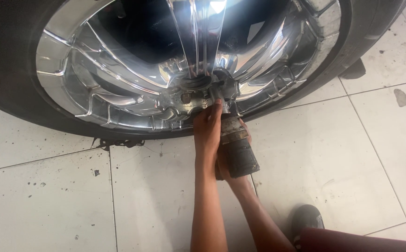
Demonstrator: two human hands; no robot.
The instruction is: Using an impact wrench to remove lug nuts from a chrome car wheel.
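Observation:
A shiny chrome wheel (119, 88) in a black tyre (7, 70) fills the top of the view. A worn, dark impact wrench (237, 148) points up at the wheel's hub (198, 91). My left hand (207, 126) lies along the front of the tool, fingers reaching to its socket end at the hub. My right hand (226, 175) grips the wrench from below and is mostly hidden behind the tool body. Both forearms come up from the bottom edge.
The tyre rests on a floor of pale, stained tiles (49, 196). A dark shoe (307, 219) and a dark red trouser leg (352, 240) show at the bottom right. A black object (354, 70) sits behind the tyre at right.

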